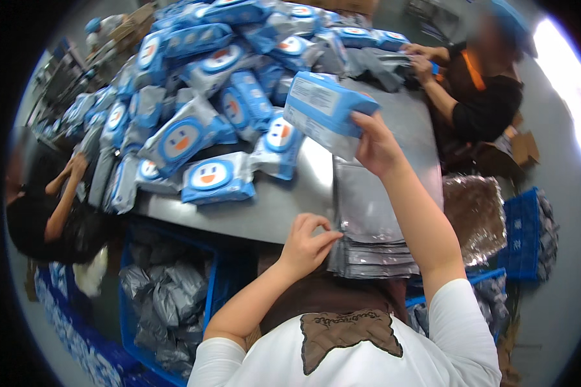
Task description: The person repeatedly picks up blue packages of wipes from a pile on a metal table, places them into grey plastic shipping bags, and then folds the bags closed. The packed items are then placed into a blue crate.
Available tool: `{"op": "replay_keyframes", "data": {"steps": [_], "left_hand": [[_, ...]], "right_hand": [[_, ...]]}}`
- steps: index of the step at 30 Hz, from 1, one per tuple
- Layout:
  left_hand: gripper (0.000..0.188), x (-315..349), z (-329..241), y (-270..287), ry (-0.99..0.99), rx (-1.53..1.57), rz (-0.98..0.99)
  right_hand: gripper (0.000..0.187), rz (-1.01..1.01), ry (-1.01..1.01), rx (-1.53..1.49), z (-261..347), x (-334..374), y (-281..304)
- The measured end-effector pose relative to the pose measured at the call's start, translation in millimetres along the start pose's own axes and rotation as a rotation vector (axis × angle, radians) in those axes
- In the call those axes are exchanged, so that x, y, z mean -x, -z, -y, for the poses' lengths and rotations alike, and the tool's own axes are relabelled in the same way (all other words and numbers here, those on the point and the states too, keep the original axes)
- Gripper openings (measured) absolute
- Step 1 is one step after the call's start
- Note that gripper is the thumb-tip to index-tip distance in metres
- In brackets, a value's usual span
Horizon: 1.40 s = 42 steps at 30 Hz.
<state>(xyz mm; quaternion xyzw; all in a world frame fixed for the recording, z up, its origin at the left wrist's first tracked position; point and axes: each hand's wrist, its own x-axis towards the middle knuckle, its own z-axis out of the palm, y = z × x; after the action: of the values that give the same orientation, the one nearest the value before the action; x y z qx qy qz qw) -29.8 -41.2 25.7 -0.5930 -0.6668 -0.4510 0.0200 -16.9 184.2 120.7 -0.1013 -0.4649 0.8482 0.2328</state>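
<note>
Raised above the table, my right hand (376, 145) grips a blue and white pack of wet wipes (323, 109) by its right end. In front of me lies a stack of flat grey plastic mailing bags (371, 203), its near edges fanned out. My left hand (308, 244) is at the left side of that stack, thumb and fingertips pinched together on the edge of a bag. Several more wipes packs, one of them lying flat (217, 178), form a big heap beyond my left hand.
The metal table (232, 219) curves along its near edge. Below it on the left stands a blue crate (129, 316) of filled grey bags; another blue crate (521, 235) stands at the right. One co-worker (490, 97) handles a grey bag at the far right; another (51, 213) works at the left.
</note>
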Motion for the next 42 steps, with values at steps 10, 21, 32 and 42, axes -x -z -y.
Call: {"op": "replay_keyframes", "data": {"steps": [10, 21, 32, 42], "left_hand": [[0.027, -33, -15, -66, 0.055, -0.501, 0.257], [0.078, -79, -14, -32, 0.261, 0.44, 0.647], [0.07, -58, -20, -55, 0.072, 0.112, 0.44], [0.118, -26, 2, -57, 0.077, -0.487, 0.569]], "right_hand": [[0.086, -0.179, 0.163, -0.015, 62, 200, 113], [0.055, 0.336, 0.287, 1.471, 54, 243, 61], [0.068, -0.092, 0.291, 1.499, -7, 214, 67], [0.118, -0.003, -0.102, 1.351, -12, 193, 127]]}}
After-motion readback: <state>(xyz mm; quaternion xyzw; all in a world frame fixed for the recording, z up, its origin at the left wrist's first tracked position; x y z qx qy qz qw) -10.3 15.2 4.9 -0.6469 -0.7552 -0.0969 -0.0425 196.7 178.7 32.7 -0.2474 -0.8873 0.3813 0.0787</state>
